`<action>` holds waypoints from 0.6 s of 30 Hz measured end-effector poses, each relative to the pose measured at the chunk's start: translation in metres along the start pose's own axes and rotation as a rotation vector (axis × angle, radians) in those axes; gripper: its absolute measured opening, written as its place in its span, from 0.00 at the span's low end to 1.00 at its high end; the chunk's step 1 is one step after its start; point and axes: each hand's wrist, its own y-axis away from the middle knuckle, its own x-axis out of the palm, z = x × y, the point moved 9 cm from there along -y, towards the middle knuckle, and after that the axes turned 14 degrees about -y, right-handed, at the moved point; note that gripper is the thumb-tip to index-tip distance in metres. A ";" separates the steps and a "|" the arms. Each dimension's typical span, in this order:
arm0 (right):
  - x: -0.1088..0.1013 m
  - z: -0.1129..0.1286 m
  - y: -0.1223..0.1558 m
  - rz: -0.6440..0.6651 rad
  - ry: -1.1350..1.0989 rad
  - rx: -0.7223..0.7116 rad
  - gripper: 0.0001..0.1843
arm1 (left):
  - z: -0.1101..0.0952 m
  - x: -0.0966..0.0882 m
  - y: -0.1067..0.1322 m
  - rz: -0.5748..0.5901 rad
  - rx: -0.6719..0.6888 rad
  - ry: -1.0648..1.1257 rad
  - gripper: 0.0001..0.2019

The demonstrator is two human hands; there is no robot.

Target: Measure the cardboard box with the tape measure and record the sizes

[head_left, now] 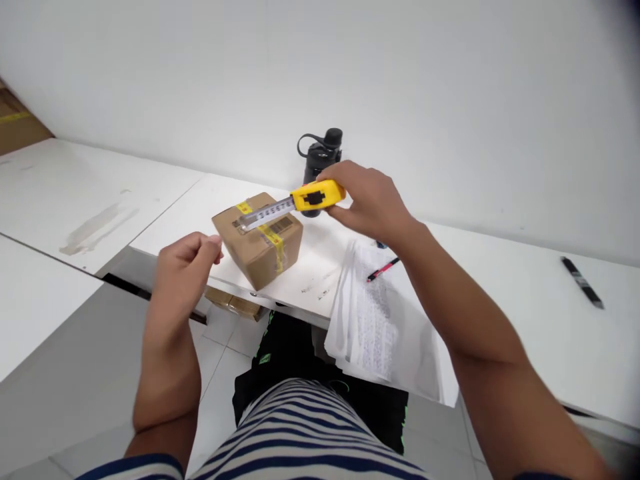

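My right hand grips a yellow tape measure with a black button on its side. A short length of its numbered blade sticks out to the left, over the top of a small brown cardboard box. Yellow tape and a barcode label show on the box, which sits at the front edge of the white table. Just left of the box, my left hand is closed, thumb against curled fingers. What it holds, if anything, is hidden.
A black water bottle stands behind the tape measure. Printed papers with a red and black pen overhang the table's front edge. A black marker lies far right. Another cardboard box is at far left; a carton shows below the table.
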 end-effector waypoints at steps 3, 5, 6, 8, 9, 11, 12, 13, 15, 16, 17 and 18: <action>-0.022 0.018 0.055 -0.102 -0.020 0.021 0.16 | -0.038 0.005 0.048 -0.153 0.210 0.191 0.17; -0.025 0.021 0.101 -0.167 -0.066 0.103 0.16 | -0.056 0.039 0.077 -0.100 0.380 0.289 0.12; -0.022 0.022 0.124 -0.194 -0.129 0.149 0.17 | -0.063 0.062 0.088 -0.036 0.446 0.341 0.13; -0.010 0.015 0.168 -0.278 -0.238 0.306 0.19 | -0.070 0.123 0.100 0.242 0.458 0.431 0.29; -0.003 0.012 0.187 -0.319 -0.292 0.376 0.19 | -0.074 0.154 0.104 0.418 0.431 0.482 0.34; 0.012 0.007 0.214 -0.362 -0.399 0.444 0.23 | -0.082 0.206 0.110 0.733 0.358 0.578 0.32; 0.016 0.002 0.223 -0.364 -0.447 0.461 0.26 | -0.087 0.224 0.109 0.833 0.326 0.612 0.30; 0.020 -0.004 0.228 -0.329 -0.496 0.465 0.30 | -0.091 0.238 0.105 0.896 0.297 0.624 0.28; 0.027 -0.022 0.232 -0.148 -0.568 0.462 0.32 | -0.095 0.261 0.094 0.964 0.253 0.558 0.26; 0.030 -0.034 0.233 -0.020 -0.566 0.460 0.29 | -0.097 0.272 0.088 0.992 0.250 0.477 0.25; 0.031 -0.050 0.235 0.095 -0.511 0.469 0.23 | -0.098 0.283 0.083 1.014 0.276 0.363 0.25; 0.026 -0.072 0.236 0.140 -0.380 0.510 0.21 | -0.101 0.293 0.078 1.015 0.335 0.222 0.24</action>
